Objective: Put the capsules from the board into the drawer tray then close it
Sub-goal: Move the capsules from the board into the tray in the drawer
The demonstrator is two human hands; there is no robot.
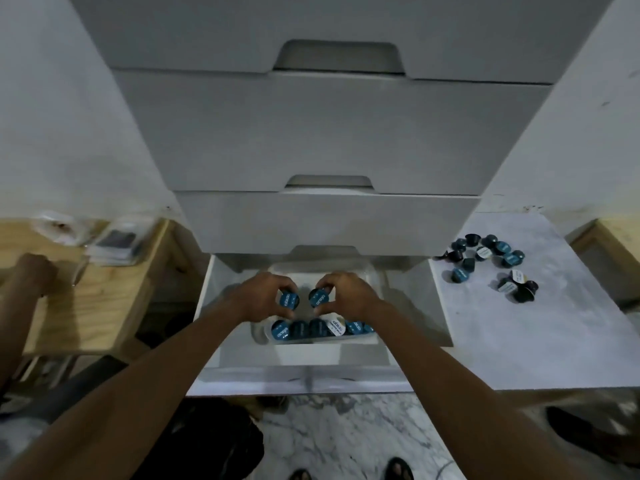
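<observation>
- Left hand (265, 295): arm outstretched, fingers curled around a round blue-lidded capsule (288, 300) over the white drawer tray (372, 337).
- Right hand (346, 293): likewise pinching a second blue capsule (318, 297).
- Tray's near row: filled with capsules.
- Loose dark capsules (491, 258): on pale board surface (502, 334), right.

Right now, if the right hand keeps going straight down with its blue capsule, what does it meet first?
Probably the bare floor of the clear plastic tray; the right hand and its blue capsule seem beyond the filled row, though depth is unclear.
</observation>
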